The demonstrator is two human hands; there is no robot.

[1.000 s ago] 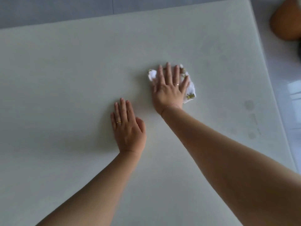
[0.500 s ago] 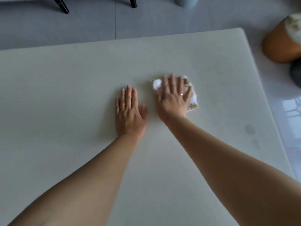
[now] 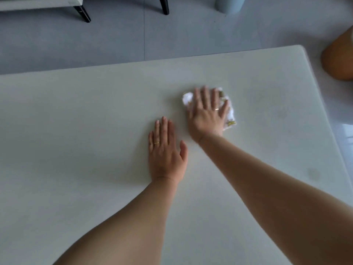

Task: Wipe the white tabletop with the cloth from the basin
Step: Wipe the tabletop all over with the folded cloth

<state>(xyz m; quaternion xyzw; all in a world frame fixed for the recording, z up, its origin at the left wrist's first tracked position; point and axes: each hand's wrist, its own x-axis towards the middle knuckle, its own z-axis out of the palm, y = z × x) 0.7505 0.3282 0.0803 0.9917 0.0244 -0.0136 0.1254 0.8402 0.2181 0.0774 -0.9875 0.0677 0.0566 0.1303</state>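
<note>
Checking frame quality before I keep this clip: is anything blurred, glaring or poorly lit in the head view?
Head view: the right hand and the white patterned cloth under it are motion-blurred; the left hand, flat on the white tabletop, is sharper, gold ring legible; lighting soft, shadows faint; bright glare on the glossy floor at the right edge.

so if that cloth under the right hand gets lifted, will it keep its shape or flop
Probably floppy: the cloth lies crumpled and flattened under the right hand. Likely light: one flat hand covers most of it. Pushed, it should slide easily on the smooth tabletop.
</note>
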